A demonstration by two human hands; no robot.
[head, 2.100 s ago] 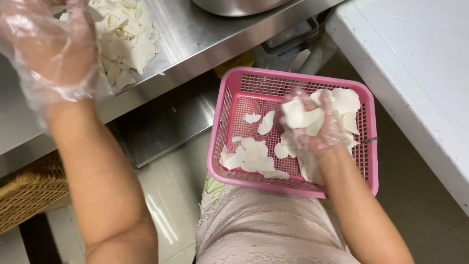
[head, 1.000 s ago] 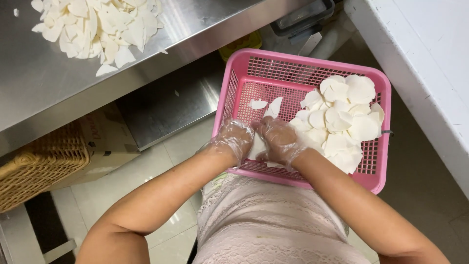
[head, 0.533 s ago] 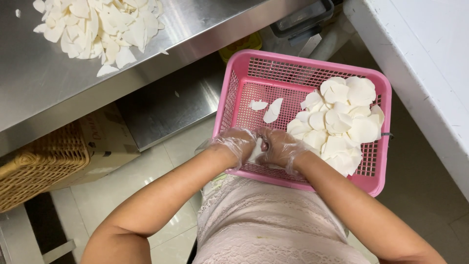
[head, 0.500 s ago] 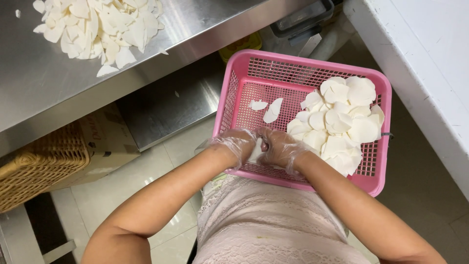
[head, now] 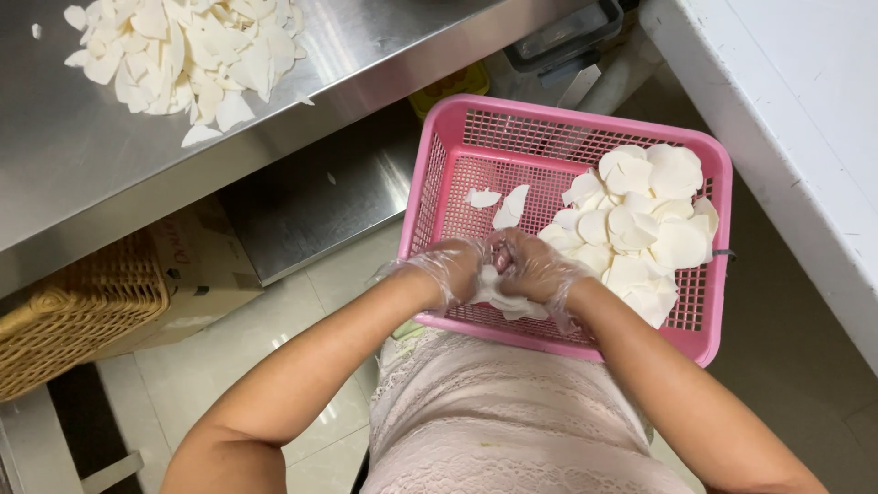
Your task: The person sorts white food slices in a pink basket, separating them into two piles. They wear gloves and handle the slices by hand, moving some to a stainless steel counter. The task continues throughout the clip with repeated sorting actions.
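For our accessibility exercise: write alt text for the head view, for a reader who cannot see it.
Two gloved hands, left hand and right hand, meet over white slices inside a pink basket on the person's lap. More slices are piled at its right; another heap lies on a steel counter.

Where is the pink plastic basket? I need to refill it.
In the head view, the pink plastic basket sits on the person's lap, right of the steel table.

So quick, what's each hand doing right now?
Left hand: gloved, closed on the white slices in the pink basket.
Right hand: gloved, closed on the same slices.
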